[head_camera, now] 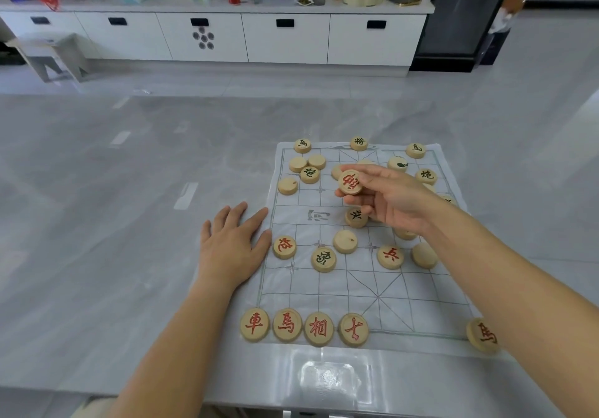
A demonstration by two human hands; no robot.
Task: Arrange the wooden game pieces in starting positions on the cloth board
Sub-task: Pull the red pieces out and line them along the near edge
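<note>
Right hand (392, 200) pinches a red-marked piece (350, 182) above the cloth board (405, 301) (left hand (231, 249) flat).

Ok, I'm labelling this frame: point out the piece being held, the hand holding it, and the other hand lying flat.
held piece (350, 182): head view, on its red-lettered face.
right hand (393, 203): head view, middle of the hand.
left hand (231, 245): head view, back of the hand.

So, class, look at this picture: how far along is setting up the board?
Done: four red pieces sit side by side along the near edge of the cloth board. In hand: the right hand pinches a red-marked piece above the board; the left hand rests flat at the cloth's left edge. Left: most of it, since loose pieces lie mid-board, several face down.
</note>
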